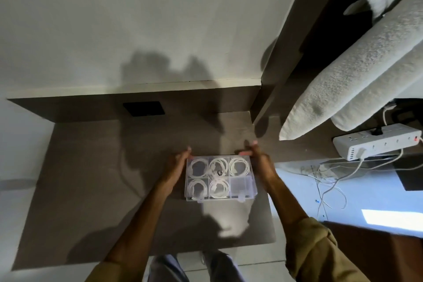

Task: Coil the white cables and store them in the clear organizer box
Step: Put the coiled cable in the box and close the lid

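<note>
Box [220,177] sits on the tabletop [91,178] btwn both hands, lid down by the look of it, two latch tabs on the near edge. Left hand [177,167] lies along its left side, fingers reaching to the far-left corner; right hand [259,160] along the right side, fingers curled over the far-right corner. Both hands partly open, flat-ish against the box walls, more a steadying clasp than a pinch. Whether they press the lid or just bracket the box, can't tell.

Cables [239,166]: five coils inside, one per compartment. Far row, nearest the fingertips, has three; near row, toward the wrists, has two. The near compartment by the right wrist looks empty. The middle far coil shows a small dark bit, maybe a tie or plug; too small to say.

Why held so: hands on opposite sides keep the box square and stop it sliding on the smooth top; fingers at the far corners suggest seating the lid on the hinge side, or getting ready to shift the box. Coils each in their own cell keep them from tangling.

Judgement: task prob. near its end, coiling done for what's in view, no loose white cable on the tabletop near either hand. Latches on the near edge may yet need snapping; not clear if they're shut.

Off past the right hand: power strip [377,146] and loose wires [329,181] on the floor, well apart from the box.
</note>
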`<state>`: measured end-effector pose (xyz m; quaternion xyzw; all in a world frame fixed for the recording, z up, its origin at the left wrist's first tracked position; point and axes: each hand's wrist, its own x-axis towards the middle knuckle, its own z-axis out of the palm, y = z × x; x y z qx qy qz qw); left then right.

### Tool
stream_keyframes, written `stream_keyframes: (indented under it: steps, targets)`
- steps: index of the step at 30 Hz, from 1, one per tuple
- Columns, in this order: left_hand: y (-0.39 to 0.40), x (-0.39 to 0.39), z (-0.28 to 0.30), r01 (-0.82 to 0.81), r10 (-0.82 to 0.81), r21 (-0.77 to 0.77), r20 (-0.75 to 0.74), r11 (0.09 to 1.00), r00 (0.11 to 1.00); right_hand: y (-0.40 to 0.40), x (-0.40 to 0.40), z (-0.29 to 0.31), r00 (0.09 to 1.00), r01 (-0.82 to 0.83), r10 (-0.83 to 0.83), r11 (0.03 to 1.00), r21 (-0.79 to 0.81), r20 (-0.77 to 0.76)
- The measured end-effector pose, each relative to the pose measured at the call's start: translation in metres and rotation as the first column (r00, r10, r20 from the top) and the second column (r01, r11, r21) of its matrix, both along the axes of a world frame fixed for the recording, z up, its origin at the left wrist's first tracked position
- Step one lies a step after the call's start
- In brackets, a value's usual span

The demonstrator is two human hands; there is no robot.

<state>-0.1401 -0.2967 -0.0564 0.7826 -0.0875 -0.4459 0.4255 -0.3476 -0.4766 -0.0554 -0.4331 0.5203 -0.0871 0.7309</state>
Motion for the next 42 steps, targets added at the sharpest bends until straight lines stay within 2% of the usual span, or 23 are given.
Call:
stream_keyframes:
  steps: [1, 2, 3, 4, 5, 7, 8, 12, 15, 17, 19, 24, 26, 28, 31, 34, 36, 37, 40, 42]
  targets:
    - [0.008, -0.002, -0.003, 0.194, -0.203, 0.063, 0.207, 0.979, 0.957, 0.002, -0.005, 0.004, 0.981, -0.163, 0.137, 0.967, -0.195, -0.136]
    - [0.018, -0.007, -0.006, 0.365, -0.386, 0.124, 0.331, 0.923, 0.861, 0.006, -0.011, 0.006, 0.911, -0.374, 0.260, 0.846, -0.379, -0.319]
    - [0.027, -0.013, -0.008, 0.496, -0.533, 0.198, 0.392, 0.845, 0.750, 0.012, -0.018, 0.005, 0.810, -0.563, 0.336, 0.675, -0.476, -0.482]
    - [0.036, -0.021, -0.013, 0.581, -0.634, 0.263, 0.412, 0.771, 0.655, 0.021, -0.026, 0.005, 0.719, -0.684, 0.382, 0.538, -0.493, -0.581]
    - [0.044, -0.031, -0.016, 0.612, -0.688, 0.322, 0.420, 0.722, 0.591, 0.031, -0.033, 0.003, 0.663, -0.742, 0.416, 0.475, -0.473, -0.622]
    - [0.058, -0.052, -0.024, 0.589, -0.718, 0.413, 0.460, 0.694, 0.523, 0.054, -0.046, -0.004, 0.613, -0.783, 0.473, 0.473, -0.405, -0.633]
    - [0.061, -0.062, -0.028, 0.549, -0.703, 0.440, 0.484, 0.710, 0.522, 0.065, -0.050, -0.008, 0.608, -0.785, 0.478, 0.479, -0.392, -0.634]
    - [0.061, -0.087, -0.033, 0.426, -0.621, 0.461, 0.471, 0.779, 0.626, 0.087, -0.057, -0.023, 0.638, -0.757, 0.384, 0.470, -0.454, -0.667]
    - [0.061, -0.093, -0.036, 0.395, -0.605, 0.475, 0.462, 0.786, 0.649, 0.092, -0.061, -0.028, 0.610, -0.778, 0.358, 0.438, -0.449, -0.707]
    - [0.062, -0.097, -0.036, 0.372, -0.604, 0.490, 0.499, 0.788, 0.622, 0.096, -0.062, -0.030, 0.563, -0.814, 0.352, 0.393, -0.428, -0.748]
    - [0.066, -0.099, -0.037, 0.363, -0.611, 0.496, 0.565, 0.788, 0.554, 0.100, -0.063, -0.030, 0.512, -0.847, 0.354, 0.361, -0.391, -0.782]
    - [0.068, -0.099, -0.041, 0.397, -0.698, 0.576, 0.539, 0.714, 0.472, 0.106, -0.063, -0.031, 0.493, -0.857, 0.358, 0.357, -0.371, -0.793]
    - [0.067, -0.099, -0.040, 0.389, -0.705, 0.591, 0.535, 0.706, 0.466, 0.106, -0.064, -0.031, 0.483, -0.861, 0.360, 0.363, -0.357, -0.798]
    - [0.060, -0.095, -0.037, 0.400, -0.660, 0.528, 0.543, 0.749, 0.519, 0.100, -0.058, -0.030, 0.518, -0.839, 0.344, 0.383, -0.387, -0.783]
    - [0.032, -0.071, -0.035, 0.368, -0.521, 0.369, 0.598, 0.854, 0.610, 0.076, -0.039, -0.026, 0.693, -0.697, 0.267, 0.485, -0.528, -0.669]
    - [-0.007, -0.041, -0.031, 0.370, -0.464, 0.281, 0.561, 0.885, 0.686, 0.038, -0.013, -0.028, 0.803, -0.574, 0.237, 0.557, -0.601, -0.547]
    - [-0.028, -0.025, -0.028, 0.360, -0.433, 0.243, 0.564, 0.901, 0.704, 0.016, 0.003, -0.025, 0.846, -0.507, 0.248, 0.649, -0.567, -0.472]
    - [-0.037, -0.018, -0.028, 0.352, -0.420, 0.232, 0.566, 0.907, 0.709, 0.005, 0.010, -0.025, 0.852, -0.493, 0.236, 0.662, -0.565, -0.468]
    - [-0.059, -0.006, -0.033, 0.341, -0.407, 0.226, 0.585, 0.913, 0.702, -0.019, 0.025, -0.028, 0.809, -0.544, 0.181, 0.591, -0.595, -0.560]
    - [-0.072, 0.000, -0.039, 0.354, -0.439, 0.260, 0.579, 0.898, 0.687, -0.027, 0.029, -0.026, 0.815, -0.539, 0.181, 0.586, -0.605, -0.551]
